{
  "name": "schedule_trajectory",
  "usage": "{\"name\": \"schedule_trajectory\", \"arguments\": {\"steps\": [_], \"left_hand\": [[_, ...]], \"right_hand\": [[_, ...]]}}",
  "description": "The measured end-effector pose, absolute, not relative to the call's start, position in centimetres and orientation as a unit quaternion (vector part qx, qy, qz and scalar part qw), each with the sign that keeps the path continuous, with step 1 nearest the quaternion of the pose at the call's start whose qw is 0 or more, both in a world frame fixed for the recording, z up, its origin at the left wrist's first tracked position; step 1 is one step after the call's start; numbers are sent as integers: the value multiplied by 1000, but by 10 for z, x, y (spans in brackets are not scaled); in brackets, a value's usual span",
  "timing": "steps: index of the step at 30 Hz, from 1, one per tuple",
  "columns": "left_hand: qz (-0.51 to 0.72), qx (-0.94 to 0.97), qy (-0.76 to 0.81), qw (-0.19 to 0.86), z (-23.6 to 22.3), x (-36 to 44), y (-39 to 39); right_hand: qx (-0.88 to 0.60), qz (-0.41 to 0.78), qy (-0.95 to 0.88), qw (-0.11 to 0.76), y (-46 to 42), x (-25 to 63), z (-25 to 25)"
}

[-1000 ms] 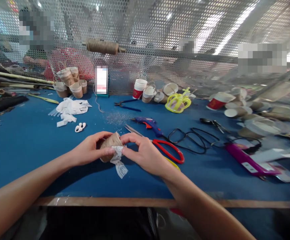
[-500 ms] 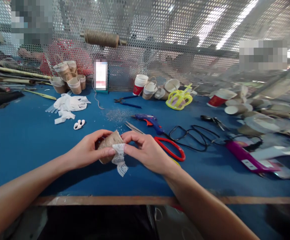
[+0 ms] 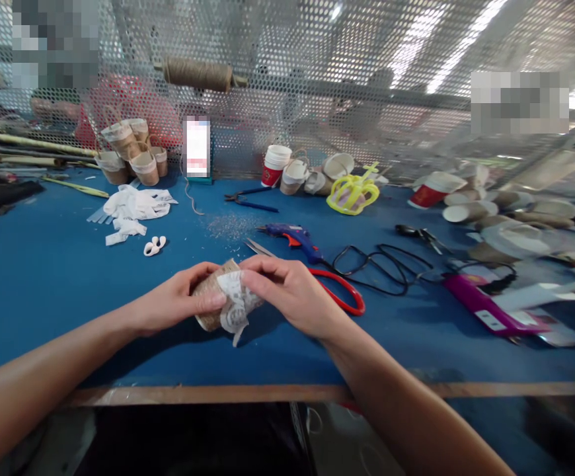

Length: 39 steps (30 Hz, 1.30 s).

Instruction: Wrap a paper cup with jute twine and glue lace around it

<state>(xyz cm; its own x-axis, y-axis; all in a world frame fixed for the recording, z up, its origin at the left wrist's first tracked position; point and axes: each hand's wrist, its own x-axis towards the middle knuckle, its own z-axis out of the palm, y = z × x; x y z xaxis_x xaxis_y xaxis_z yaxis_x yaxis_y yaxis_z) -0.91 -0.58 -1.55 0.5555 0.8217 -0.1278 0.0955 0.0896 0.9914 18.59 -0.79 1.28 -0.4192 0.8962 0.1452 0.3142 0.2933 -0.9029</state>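
My left hand (image 3: 176, 301) is wrapped round a twine-covered cup (image 3: 209, 291) that lies tilted on its side just above the blue tabletop. A strip of white lace (image 3: 235, 307) lies across the cup's right end, its loose tail hanging down. With thumb and fingers, my right hand (image 3: 287, 294) pinches the lace against the cup's upper right edge. The left thumb presses close to the lace's left border. Right behind the hands, scissors (image 3: 341, 291) with red handles lie partly hidden under my right hand.
Beyond the hands lie a blue glue gun (image 3: 295, 239), pliers (image 3: 252, 199), white lace pieces (image 3: 136, 203) and a yellow basket frame (image 3: 351, 195). Finished-looking small baskets (image 3: 143, 168) stand back left. A purple power strip (image 3: 490, 307) and black cord (image 3: 381, 268) lie right.
The lace has spread over more of the cup's right end, and its tail has shifted. My right hand has moved slightly up along the cup; my left hand keeps its hold.
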Motion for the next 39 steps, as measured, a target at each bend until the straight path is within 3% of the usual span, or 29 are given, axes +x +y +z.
{"name": "schedule_trajectory", "arguments": {"steps": [7, 39], "left_hand": [[327, 460, 296, 771, -20, -10, -4], [282, 354, 219, 864, -20, -10, -6]], "right_hand": [[-406, 363, -739, 397, -9, 191, 16], [-361, 415, -710, 439, -7, 185, 5]]}}
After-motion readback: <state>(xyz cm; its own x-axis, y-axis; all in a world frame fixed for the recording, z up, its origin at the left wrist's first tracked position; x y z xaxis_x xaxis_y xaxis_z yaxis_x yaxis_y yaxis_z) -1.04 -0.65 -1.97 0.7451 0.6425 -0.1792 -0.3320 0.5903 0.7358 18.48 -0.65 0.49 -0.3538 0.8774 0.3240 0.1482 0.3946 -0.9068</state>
